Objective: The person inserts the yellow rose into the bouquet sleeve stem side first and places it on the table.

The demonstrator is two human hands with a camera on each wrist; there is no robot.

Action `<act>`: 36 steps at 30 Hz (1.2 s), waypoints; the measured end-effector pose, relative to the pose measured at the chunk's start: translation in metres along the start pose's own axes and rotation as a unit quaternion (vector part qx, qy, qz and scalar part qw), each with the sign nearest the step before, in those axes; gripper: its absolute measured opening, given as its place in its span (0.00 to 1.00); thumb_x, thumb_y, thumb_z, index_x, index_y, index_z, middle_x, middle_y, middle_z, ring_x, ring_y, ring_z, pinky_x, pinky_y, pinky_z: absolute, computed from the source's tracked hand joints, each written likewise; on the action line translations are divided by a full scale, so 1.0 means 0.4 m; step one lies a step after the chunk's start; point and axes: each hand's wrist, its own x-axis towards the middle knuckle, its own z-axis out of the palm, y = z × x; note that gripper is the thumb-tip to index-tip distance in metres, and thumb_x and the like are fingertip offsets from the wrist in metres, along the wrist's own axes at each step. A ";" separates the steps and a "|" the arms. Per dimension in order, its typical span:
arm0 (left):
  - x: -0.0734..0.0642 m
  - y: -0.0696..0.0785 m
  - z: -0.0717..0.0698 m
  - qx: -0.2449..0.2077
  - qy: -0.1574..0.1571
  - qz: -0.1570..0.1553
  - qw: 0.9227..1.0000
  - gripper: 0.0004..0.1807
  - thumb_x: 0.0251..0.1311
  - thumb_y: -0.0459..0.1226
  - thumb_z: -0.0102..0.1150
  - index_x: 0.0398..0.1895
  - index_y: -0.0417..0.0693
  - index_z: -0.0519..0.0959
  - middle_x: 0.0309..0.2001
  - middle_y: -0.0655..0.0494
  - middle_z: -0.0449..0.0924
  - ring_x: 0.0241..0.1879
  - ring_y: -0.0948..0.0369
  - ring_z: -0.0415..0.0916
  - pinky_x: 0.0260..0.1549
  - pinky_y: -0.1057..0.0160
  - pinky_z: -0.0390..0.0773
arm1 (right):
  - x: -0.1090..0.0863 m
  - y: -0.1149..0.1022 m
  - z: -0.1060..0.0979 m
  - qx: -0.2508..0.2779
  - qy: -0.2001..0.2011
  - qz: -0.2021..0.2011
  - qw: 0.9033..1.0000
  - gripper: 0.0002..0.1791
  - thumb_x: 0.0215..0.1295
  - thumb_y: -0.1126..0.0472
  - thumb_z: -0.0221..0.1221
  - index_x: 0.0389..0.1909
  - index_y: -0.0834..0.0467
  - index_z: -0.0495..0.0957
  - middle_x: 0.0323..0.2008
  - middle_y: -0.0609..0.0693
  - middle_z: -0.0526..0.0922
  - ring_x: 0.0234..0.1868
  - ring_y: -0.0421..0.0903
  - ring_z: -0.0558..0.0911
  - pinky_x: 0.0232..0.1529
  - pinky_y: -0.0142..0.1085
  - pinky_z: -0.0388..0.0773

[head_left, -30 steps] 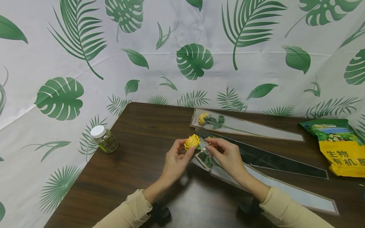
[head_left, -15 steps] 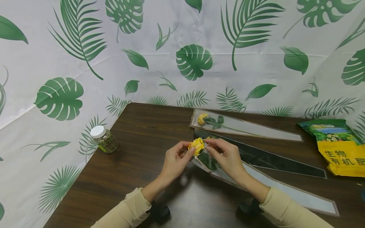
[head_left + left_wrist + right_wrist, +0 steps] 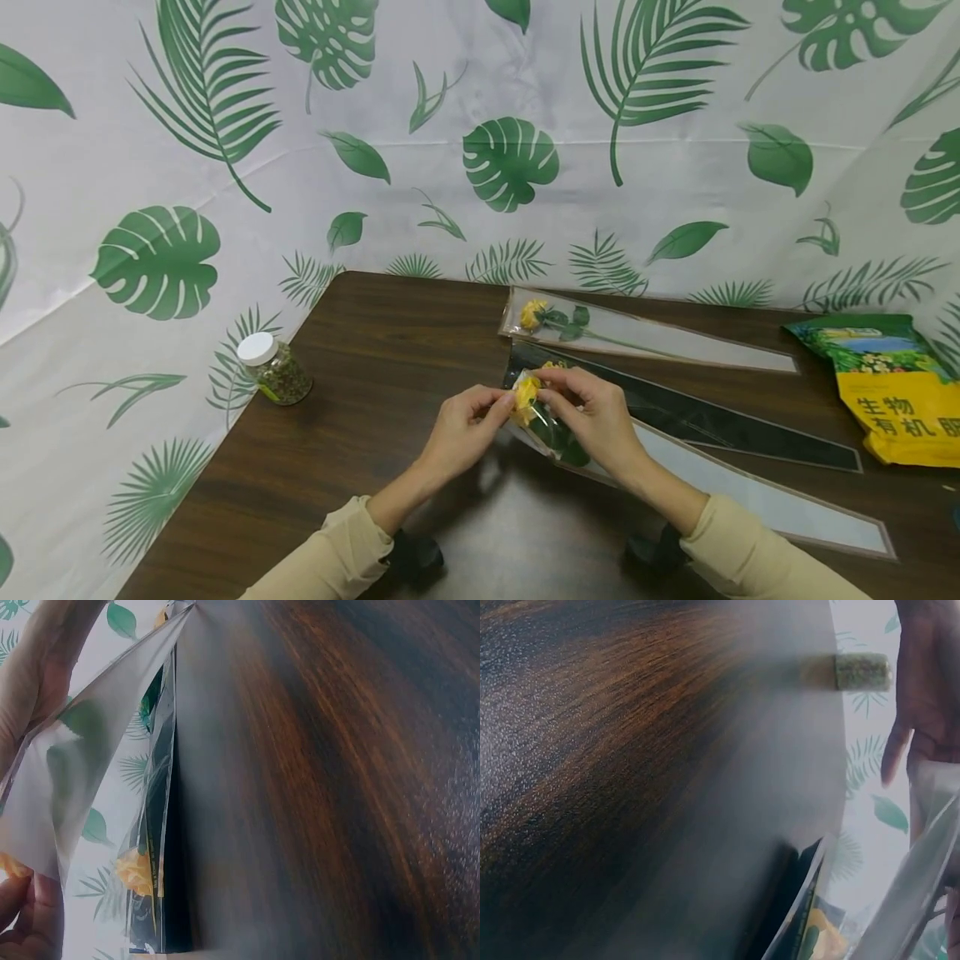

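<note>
A yellow rose [image 3: 527,392] with green leaves sits at the mouth of a long, tapering clear flower sleeve [image 3: 757,492]. My left hand [image 3: 461,429] pinches the sleeve's mouth at the left of the bloom, thumb against forefinger. From the other side, my right hand [image 3: 600,417] pinches the sleeve's rim beside the petals and partly covers it. In the left wrist view, the sleeve's translucent film [image 3: 97,735] stretches up from the table, green leaves showing through. The right wrist view shows a film edge [image 3: 922,877] slanting across the lower right.
Behind lie a dark sleeve [image 3: 750,429] with another yellow flower [image 3: 135,871] and a sleeved yellow rose [image 3: 533,314]. A white-lidded jar [image 3: 281,371] stands near the left edge of the brown table [image 3: 375,333]. A yellow-green bag [image 3: 896,400] lies right.
The rose has moved slightly right and down, from the left fingers into the sleeve's mouth. The left fingers have shifted from the bloom to the sleeve's edge. The right hand stays nearly in place.
</note>
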 end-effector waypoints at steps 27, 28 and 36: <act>-0.005 -0.053 -0.029 -0.001 -0.164 -0.050 0.985 0.22 0.60 0.37 0.60 0.55 0.34 0.75 0.25 0.58 0.71 0.19 0.71 0.61 0.18 0.73 0.61 | -0.158 0.118 -0.161 -0.237 -0.194 -0.022 0.952 0.36 0.39 0.52 0.74 0.54 0.58 0.78 0.40 0.48 0.75 0.39 0.42 0.71 0.33 0.36 0.71; -0.006 -0.057 -0.032 -0.001 -0.190 -0.052 0.980 0.22 0.60 0.36 0.60 0.56 0.34 0.74 0.24 0.59 0.70 0.19 0.71 0.60 0.18 0.73 0.61 | -0.164 0.123 -0.165 -0.248 -0.203 -0.027 0.947 0.37 0.39 0.50 0.74 0.54 0.57 0.78 0.41 0.48 0.75 0.40 0.43 0.71 0.34 0.37 0.71; -0.010 -0.061 -0.039 0.009 -0.352 -0.088 0.932 0.19 0.59 0.35 0.61 0.53 0.40 0.78 0.21 0.64 0.69 0.20 0.69 0.61 0.19 0.73 0.61 | -0.184 0.140 -0.174 -0.271 -0.228 -0.054 0.934 0.36 0.39 0.47 0.73 0.52 0.59 0.79 0.42 0.48 0.75 0.40 0.41 0.71 0.35 0.36 0.72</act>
